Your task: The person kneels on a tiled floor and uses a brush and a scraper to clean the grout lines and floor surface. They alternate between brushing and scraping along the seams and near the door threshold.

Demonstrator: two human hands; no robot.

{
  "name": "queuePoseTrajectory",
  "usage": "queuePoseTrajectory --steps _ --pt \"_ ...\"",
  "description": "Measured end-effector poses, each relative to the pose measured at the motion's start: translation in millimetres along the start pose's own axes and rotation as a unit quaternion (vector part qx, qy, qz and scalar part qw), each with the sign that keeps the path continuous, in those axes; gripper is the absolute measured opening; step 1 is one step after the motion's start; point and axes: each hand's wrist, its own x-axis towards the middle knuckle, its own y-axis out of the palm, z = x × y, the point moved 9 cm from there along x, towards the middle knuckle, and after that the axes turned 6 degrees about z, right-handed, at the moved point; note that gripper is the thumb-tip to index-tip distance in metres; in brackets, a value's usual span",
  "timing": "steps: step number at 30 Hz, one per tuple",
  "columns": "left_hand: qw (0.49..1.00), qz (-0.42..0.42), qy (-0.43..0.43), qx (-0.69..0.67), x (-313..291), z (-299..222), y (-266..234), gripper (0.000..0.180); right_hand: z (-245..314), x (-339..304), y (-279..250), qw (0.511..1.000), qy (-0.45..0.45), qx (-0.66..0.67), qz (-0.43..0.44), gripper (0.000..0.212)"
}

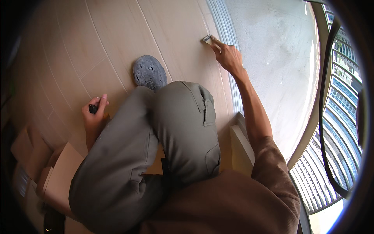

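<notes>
My right hand (229,58) reaches forward to the far right, its fingers closed on a small flat scraper-like tool (207,39) with a grey end. The tool's end is at the tiled floor (175,23), close to the ribbed metal door track (224,23); whether it touches the floor I cannot tell. My left hand (95,117) is beside my left knee, curled around a small black object (93,109). Most of that object is hidden by the fingers and palm, so its kind is unclear.
A grey shoe (150,73) stands on the tiles ahead of my bent knees. Opened cardboard boxes (62,177) lie at the lower left. Past the track is a pale concrete surface (272,70), bounded by a railing (335,113). A dark cable-like strip (322,113) hangs at the right.
</notes>
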Motion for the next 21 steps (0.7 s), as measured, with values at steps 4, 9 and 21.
queuePoseTrajectory --steps 4,9,21 --pt "0.997 -0.008 0.067 -0.041 40.6 -84.6 -37.3 0.038 13.4 12.2 -7.4 0.997 -0.008 -0.001 0.075 0.046" --pt "0.985 -0.033 0.154 -0.076 57.7 -206.1 -80.0 0.035 33.7 19.7 -21.2 0.997 -0.041 0.02 0.064 0.048" --pt "0.929 0.035 0.362 0.066 70.7 -419.1 -62.7 0.021 22.1 12.0 -6.4 0.993 -0.071 0.087 0.046 0.057"
